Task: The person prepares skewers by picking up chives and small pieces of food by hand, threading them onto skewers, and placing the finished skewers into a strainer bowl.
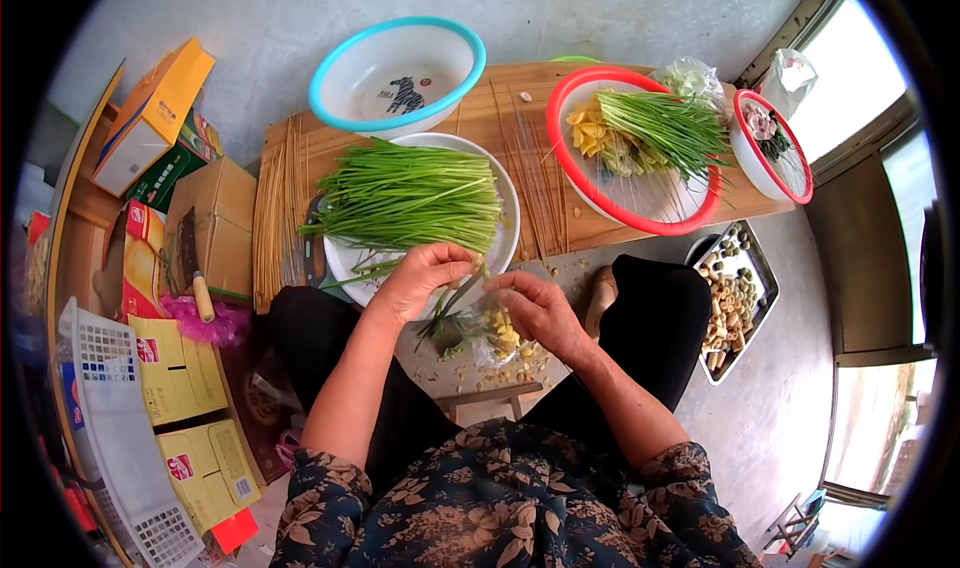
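My left hand [430,280] is closed in a pinch on a few garlic chives [446,310], whose dark leaf ends hang down below it. Close beside it, my right hand [542,313] has its thumb and fingers pinched at the pale ends of the same chives, slightly blurred. Just beyond both hands, a thick pile of garlic chives [410,196] lies across a white round basin [508,230]. Below my hands is a clear plastic bag [484,350] with yellowish bits in it, partly hidden by my right hand.
On the wooden table [500,88] stand a blue-rimmed basin [345,78], a red-rimmed basin [640,218] with chives and yellow slices, and a smaller red-rimmed bowl [745,158]. Bamboo skewers [280,208] lie at left. A mushroom tray [745,298] is on the floor; a knife [195,268] leans by boxes.
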Demonstrator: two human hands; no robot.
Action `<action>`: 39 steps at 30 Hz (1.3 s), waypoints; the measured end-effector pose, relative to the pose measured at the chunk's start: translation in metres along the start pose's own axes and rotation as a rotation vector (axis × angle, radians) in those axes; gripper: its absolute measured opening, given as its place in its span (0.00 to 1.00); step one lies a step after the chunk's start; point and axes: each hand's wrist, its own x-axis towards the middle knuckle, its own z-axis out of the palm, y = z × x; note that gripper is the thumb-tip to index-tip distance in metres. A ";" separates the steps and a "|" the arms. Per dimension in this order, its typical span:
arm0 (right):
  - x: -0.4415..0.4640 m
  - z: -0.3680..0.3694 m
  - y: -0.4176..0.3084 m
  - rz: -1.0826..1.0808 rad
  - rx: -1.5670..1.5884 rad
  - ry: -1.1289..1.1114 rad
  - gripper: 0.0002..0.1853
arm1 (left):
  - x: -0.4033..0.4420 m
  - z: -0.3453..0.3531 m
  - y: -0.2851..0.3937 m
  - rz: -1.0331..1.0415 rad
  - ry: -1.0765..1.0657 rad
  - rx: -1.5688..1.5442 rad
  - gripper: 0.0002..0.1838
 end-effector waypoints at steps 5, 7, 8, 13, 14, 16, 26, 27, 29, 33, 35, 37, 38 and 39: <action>0.002 0.000 0.001 0.001 -0.002 0.020 0.10 | 0.006 0.003 -0.012 0.062 -0.074 0.021 0.07; 0.001 0.000 0.001 0.004 -0.017 0.046 0.10 | 0.006 0.006 -0.013 0.026 -0.132 -0.040 0.08; 0.000 -0.002 0.001 0.004 -0.016 0.046 0.10 | 0.005 0.009 -0.011 0.026 -0.132 -0.039 0.08; -0.012 -0.020 0.001 0.023 -0.019 0.061 0.09 | 0.012 0.005 -0.011 0.051 -0.059 0.032 0.08; -0.014 -0.024 0.003 0.020 -0.018 0.064 0.09 | 0.015 -0.001 -0.013 0.097 0.021 0.069 0.09; -0.016 -0.031 0.006 0.046 -0.014 0.105 0.10 | 0.025 -0.016 -0.024 0.100 0.149 0.151 0.09; -0.016 -0.041 0.006 -0.027 -0.005 0.163 0.09 | 0.079 -0.012 0.010 0.582 0.503 0.993 0.09; -0.015 -0.041 0.004 -0.035 -0.002 0.167 0.09 | 0.085 -0.013 0.010 0.589 0.498 0.999 0.09; -0.015 -0.041 0.003 -0.052 0.008 0.169 0.09 | 0.098 -0.015 0.008 0.595 0.527 1.283 0.13; -0.016 -0.044 -0.001 -0.055 0.009 0.170 0.09 | 0.105 -0.010 0.003 0.510 0.544 1.515 0.17; -0.018 -0.045 -0.002 -0.056 0.014 0.171 0.09 | 0.106 -0.011 0.000 0.547 0.536 1.533 0.17; -0.018 -0.046 -0.003 -0.057 0.017 0.165 0.09 | 0.105 -0.011 0.001 0.548 0.515 1.554 0.16; -0.019 -0.046 -0.005 -0.056 0.007 0.169 0.09 | 0.105 -0.012 0.001 0.547 0.513 1.556 0.16; -0.019 -0.047 -0.005 -0.054 -0.003 0.173 0.09 | 0.105 -0.014 0.000 0.543 0.496 1.529 0.14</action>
